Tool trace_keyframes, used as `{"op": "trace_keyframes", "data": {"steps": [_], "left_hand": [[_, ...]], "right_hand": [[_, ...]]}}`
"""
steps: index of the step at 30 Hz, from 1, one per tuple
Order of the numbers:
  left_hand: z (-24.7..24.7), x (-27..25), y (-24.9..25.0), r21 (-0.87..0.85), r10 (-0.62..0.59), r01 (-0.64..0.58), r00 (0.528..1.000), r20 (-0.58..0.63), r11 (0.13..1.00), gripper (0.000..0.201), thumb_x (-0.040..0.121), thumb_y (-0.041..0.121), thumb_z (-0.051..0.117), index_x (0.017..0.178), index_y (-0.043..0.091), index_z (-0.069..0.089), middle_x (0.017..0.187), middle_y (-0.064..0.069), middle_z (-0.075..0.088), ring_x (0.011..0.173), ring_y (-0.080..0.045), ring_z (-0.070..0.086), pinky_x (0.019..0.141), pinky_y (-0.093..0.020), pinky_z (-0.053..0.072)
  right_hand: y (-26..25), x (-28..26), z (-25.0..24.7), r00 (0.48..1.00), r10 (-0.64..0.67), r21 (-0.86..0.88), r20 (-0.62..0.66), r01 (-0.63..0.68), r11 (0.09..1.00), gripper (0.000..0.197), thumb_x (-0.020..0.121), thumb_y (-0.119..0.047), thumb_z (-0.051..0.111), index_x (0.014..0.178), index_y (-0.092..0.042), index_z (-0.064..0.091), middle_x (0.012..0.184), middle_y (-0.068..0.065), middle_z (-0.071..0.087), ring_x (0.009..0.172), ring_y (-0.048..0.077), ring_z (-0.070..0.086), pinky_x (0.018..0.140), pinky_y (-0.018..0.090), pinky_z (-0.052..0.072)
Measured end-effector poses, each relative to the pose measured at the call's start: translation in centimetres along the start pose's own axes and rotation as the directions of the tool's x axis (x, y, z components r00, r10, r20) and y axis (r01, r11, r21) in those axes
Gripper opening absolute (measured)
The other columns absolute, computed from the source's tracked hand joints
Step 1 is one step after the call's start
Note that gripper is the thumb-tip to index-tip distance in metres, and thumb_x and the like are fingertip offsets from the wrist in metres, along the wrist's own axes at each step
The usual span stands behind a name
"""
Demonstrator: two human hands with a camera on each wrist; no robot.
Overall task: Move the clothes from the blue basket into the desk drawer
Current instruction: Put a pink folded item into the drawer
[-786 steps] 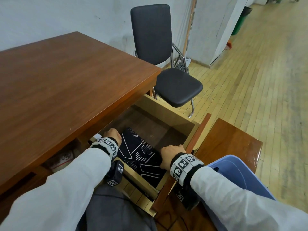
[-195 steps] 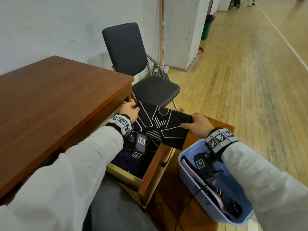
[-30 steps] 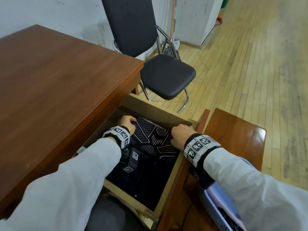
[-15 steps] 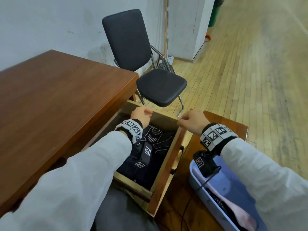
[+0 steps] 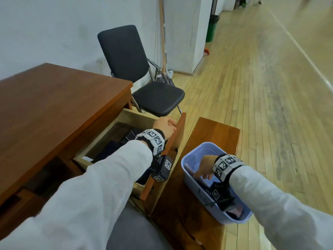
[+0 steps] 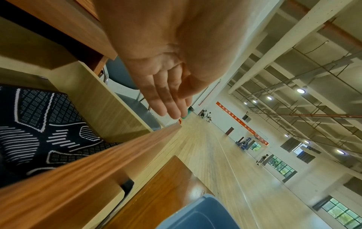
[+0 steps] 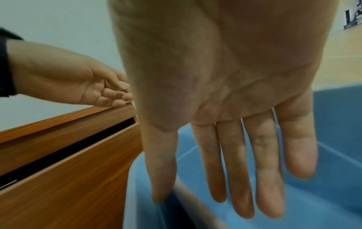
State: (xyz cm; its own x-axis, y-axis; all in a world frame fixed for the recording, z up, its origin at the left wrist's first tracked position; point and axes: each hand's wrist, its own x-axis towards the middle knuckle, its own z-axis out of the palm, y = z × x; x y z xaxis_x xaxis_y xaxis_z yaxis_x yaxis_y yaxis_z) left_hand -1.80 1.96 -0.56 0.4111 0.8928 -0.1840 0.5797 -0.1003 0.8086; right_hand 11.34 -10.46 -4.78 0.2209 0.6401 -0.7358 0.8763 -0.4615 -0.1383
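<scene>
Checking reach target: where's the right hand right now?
Head view, lower right: the right hand is open inside the blue basket on the wooden bench, right of the open drawer.

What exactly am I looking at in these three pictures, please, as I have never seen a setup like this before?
There is no machine here: a person wears one camera on the head and one on each wrist. The head view looks down at both arms; each wrist view looks along a palm to the fingers.

The left hand is open, its fingertips on the top edge of the open desk drawer, where dark patterned clothes already lie. The right hand is open with straight fingers, reaching down into the blue basket on a low wooden bench. It holds nothing yet. Something pink and dark lies in the basket. A black chair stands beyond the desk.
</scene>
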Motion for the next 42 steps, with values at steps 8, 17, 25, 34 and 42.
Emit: {"op": "trace_keyframes", "data": {"steps": [8,17,25,34,42], "left_hand": [[0.2,-1.2,-0.2,0.039,0.000,-0.002,0.999,0.047,0.999,0.022,0.093,0.007,0.053,0.111,0.016,0.062,0.118,-0.008,0.066,0.112,-0.023,0.062,0.100,-0.038,0.050],[1.7,-1.4,-0.3,0.103,0.021,-0.042,0.980,0.196,0.994,0.035,0.090,0.000,0.052,0.119,0.018,0.060,0.116,0.000,0.066,0.112,-0.018,0.060,0.101,-0.037,0.048],[1.7,-1.6,0.4,-0.007,0.087,-0.089,0.950,0.299,0.996,0.057,0.088,0.046,0.057,0.135,0.016,0.050,0.130,-0.005,0.056,0.121,-0.020,0.052,0.099,-0.035,0.043],[-3.0,-0.4,0.0,-0.058,0.252,-0.246,0.957,0.143,0.968,0.027,0.092,0.030,0.059,0.075,0.010,0.051,0.063,0.000,0.041,0.057,-0.011,0.040,0.057,-0.021,0.034],[-7.5,1.2,-1.9,-0.014,0.198,-0.200,0.978,-0.071,0.980,0.025,0.095,0.028,0.055,0.085,0.005,0.056,0.072,-0.009,0.044,0.069,-0.019,0.042,0.064,-0.025,0.035]], "right_hand": [[-0.5,0.7,1.6,0.980,0.050,-0.131,-0.194,-0.076,0.988,0.069,0.068,-0.075,0.031,0.048,-0.015,0.060,0.064,0.002,0.072,0.067,0.021,0.069,0.076,0.041,0.055],[0.2,-1.0,-2.4,0.956,0.066,-0.037,-0.285,-0.080,0.996,0.033,0.098,-0.020,0.038,0.117,-0.008,0.063,0.102,0.008,0.061,0.091,0.021,0.056,0.079,0.028,0.046],[-1.2,-4.8,-6.8,0.840,-0.088,0.068,-0.535,0.147,0.987,0.029,0.095,-0.022,0.038,0.089,-0.010,0.063,0.089,0.007,0.065,0.081,0.021,0.059,0.062,0.025,0.043],[-3.9,-4.0,-8.0,0.771,-0.177,0.163,-0.612,0.342,0.926,0.026,0.095,-0.023,0.044,0.096,-0.007,0.064,0.089,0.011,0.063,0.081,0.024,0.058,0.068,0.032,0.048],[-2.4,0.1,-5.3,0.867,-0.130,0.187,-0.481,0.246,0.951,0.021,0.087,-0.029,0.061,0.071,-0.017,0.054,0.074,-0.001,0.056,0.075,0.018,0.056,0.062,0.023,0.043]]}}
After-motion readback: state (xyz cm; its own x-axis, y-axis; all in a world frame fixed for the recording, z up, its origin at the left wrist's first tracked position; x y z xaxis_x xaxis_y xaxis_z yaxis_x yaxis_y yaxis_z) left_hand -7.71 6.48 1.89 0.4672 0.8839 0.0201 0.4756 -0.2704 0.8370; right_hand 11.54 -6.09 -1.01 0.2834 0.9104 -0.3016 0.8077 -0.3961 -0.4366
